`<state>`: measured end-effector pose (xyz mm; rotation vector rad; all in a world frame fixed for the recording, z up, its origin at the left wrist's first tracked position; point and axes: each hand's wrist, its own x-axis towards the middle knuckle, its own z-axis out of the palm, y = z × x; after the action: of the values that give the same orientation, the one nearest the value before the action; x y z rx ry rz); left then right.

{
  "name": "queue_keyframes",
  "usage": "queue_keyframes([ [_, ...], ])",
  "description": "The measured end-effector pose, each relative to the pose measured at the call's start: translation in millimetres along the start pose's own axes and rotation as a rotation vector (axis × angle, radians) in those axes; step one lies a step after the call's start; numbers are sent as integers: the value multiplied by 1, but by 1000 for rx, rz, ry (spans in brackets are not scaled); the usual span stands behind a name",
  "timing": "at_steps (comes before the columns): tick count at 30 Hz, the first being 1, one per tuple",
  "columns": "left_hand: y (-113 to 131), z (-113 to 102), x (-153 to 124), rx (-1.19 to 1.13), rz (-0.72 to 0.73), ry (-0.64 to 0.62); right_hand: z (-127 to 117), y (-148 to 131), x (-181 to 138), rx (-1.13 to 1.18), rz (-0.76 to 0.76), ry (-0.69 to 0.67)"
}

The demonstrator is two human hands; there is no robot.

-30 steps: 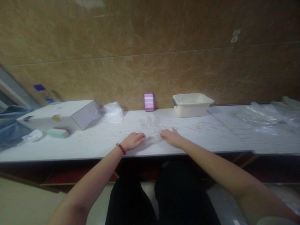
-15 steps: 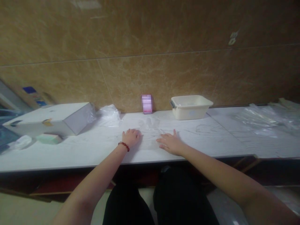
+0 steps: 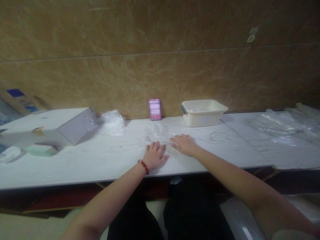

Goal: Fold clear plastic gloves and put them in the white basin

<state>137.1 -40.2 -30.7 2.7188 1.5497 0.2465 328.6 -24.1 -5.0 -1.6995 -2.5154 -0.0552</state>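
Note:
A clear disposable plastic glove (image 3: 157,131) lies flat on the white wood-grain tabletop (image 3: 120,160), its finger shapes pointing toward the wall. Over its lower left part rests my left hand (image 3: 155,156), palm down with fingers spread and a red bead bracelet at the wrist. My right hand (image 3: 184,144) lies flat at the glove's right side, fingers stretched out, fingertips at the film. Neither hand grips anything. The glove's near part is partly covered by my left hand, and its outline there is hard to make out.
A phone-like item with a blurred front (image 3: 155,110) leans on the wall. Right of it stands a cream plastic bin (image 3: 203,115). At left are a white box (image 3: 47,125), a crumpled clear bag (image 3: 112,123) and a pale green block (image 3: 42,150). Clear plastic bags (image 3: 275,123) lie at right.
My left hand has moved right and nearer the table's front edge, onto the glove's lower part. My right hand has shifted slightly away from me. The view has turned a little.

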Motion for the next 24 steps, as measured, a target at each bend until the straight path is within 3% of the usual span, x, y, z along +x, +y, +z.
queue_keyframes([
  [4, -2, 0, -5, -3, 8, -16, 0, 19, 11, -5, 73, 7],
  [7, -3, -1, -9, -2, 10, -14, -2, 22, 18, -20, 215, 25],
  [9, -2, -1, -10, -4, 8, -2, -2, 13, 22, -10, 260, 73],
  [12, -2, -2, -8, -4, 6, 15, 7, -15, 26, 60, 134, 138],
  [15, -7, -2, -3, 7, -7, 30, 25, -38, 25, 85, 84, 82],
  [19, -34, 3, 10, 43, -47, 48, 41, -45, 20, 83, 124, 45],
  [24, -95, 6, 32, 52, -132, -12, 38, -41, 15, 91, 113, 34],
])
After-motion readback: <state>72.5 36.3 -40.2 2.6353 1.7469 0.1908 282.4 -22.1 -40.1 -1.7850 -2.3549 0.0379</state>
